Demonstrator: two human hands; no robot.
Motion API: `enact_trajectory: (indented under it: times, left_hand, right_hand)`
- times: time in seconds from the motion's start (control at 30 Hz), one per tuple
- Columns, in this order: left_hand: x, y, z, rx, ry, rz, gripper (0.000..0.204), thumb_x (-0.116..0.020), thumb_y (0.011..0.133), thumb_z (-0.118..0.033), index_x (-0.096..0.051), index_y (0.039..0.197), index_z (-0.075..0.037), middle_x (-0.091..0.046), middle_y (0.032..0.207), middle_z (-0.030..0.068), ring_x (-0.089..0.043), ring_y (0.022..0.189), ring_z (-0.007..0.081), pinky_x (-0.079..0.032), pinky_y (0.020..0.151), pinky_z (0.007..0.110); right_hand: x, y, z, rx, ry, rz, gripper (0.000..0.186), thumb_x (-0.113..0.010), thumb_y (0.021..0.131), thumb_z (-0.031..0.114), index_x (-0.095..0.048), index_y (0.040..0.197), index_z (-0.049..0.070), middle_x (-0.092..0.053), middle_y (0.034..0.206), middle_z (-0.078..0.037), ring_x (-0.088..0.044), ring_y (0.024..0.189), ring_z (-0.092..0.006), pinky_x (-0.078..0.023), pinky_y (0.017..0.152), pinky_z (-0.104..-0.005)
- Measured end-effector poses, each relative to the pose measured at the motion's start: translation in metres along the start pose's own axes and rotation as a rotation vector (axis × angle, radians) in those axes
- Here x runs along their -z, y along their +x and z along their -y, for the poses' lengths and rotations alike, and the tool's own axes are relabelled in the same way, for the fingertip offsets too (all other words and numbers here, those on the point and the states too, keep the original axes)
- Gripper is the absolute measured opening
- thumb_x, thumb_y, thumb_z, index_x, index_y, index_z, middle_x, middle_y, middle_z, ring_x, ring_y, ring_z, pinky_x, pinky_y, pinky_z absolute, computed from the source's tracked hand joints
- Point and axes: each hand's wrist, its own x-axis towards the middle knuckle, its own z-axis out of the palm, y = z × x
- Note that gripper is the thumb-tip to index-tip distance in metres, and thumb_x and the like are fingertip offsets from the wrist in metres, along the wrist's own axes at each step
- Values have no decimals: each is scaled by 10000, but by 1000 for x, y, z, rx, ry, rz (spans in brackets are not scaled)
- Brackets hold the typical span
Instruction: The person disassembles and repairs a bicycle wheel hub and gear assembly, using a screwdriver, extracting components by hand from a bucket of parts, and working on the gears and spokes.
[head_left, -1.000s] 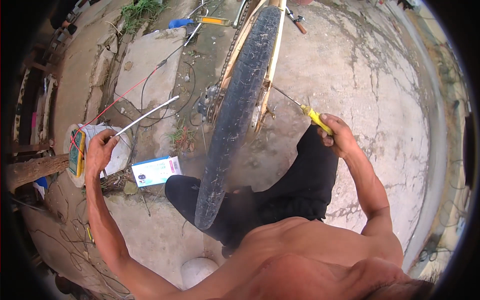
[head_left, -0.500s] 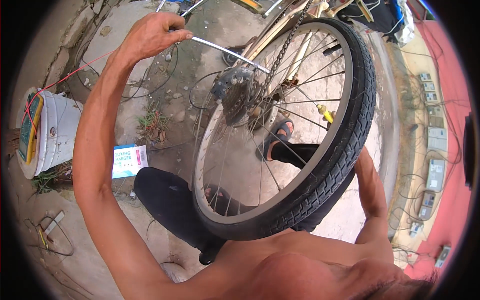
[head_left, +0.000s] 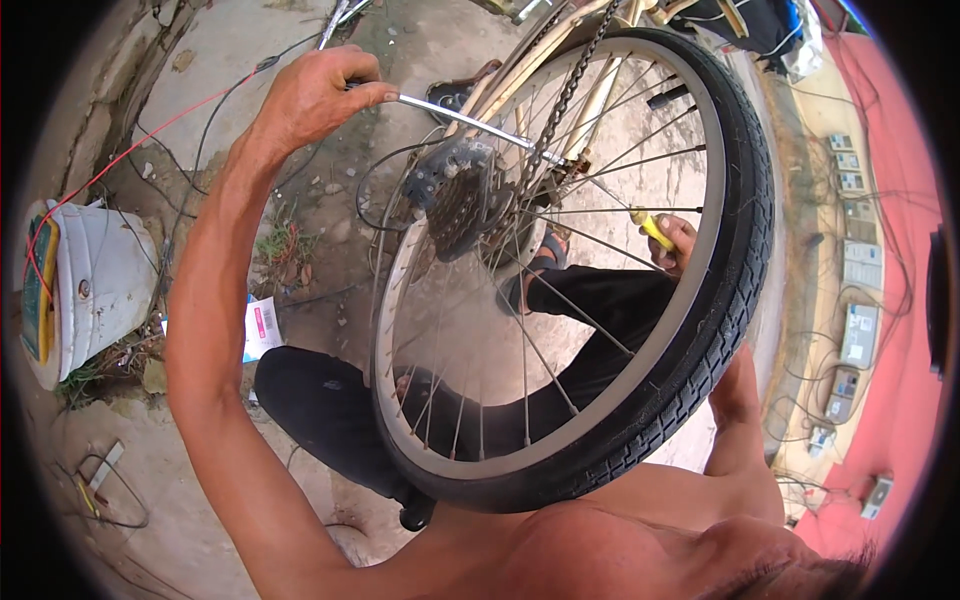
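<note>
A bicycle rear wheel fills the middle, with its sprocket cluster and chain facing me. Up at the left, my left hand grips a long silver rod-like tool that reaches across to the hub area beside the chain. Behind the spokes, on the right, my right hand is closed on a yellow-handled screwdriver, whose shaft points up-left toward the hub; the exact contact of both tool ends is too small to tell. My right forearm is partly hidden by the tyre.
A white bucket at left carries a yellow multimeter. Near my left knee lies a white-and-blue box. Red and black cables cross the ground. Several grey boxes and wires line the right side beside a pink surface.
The view has swung to show the wheel from its side. My left hand has risen, bringing the silver tool to the hub. My right hand now shows through the spokes.
</note>
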Motion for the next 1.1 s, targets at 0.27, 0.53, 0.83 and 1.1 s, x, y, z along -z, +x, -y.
enact_trajectory:
  times: [0.27, 0.53, 0.83, 1.1]
  left_hand:
    - [-15, -7, 11, 60, -173, 12, 353, -767, 894, -327, -667, 832, 6, -463, 639, 81, -423, 625, 180, -380, 587, 387]
    - [7, 9, -8, 206, -77, 194, 345, -762, 909, -331, -667, 809, -14, -429, 609, 0, -377, 593, 116, -336, 547, 346]
    - [13, 27, -7, 157, -12, 169, 355, -780, 894, -331, -653, 777, -20, -447, 613, 9, -395, 592, 118, -331, 542, 345]
    - [0, 47, -10, 267, -51, 292, 338, -778, 896, -296, -640, 767, -15, -452, 652, -31, -404, 646, 87, -332, 580, 317]
  right_hand:
    - [19, 25, -20, 107, -52, 6, 261, -687, 939, 97, -619, 1185, 43, -590, 930, -10, -560, 859, -111, -431, 796, -259]
    - [32, 55, -49, 310, -140, -13, 321, -746, 889, -9, -626, 1179, 59, -598, 917, 8, -571, 886, -88, -436, 820, -231]
    - [41, 63, -49, -44, 189, 376, 314, -681, 998, 263, -667, 1164, -4, -640, 846, -54, -496, 619, -107, -387, 536, -258]
    - [16, 30, -17, 797, -736, -158, 330, -824, 877, 236, -729, 1116, 29, -655, 798, -68, -595, 679, -177, -480, 611, -326]
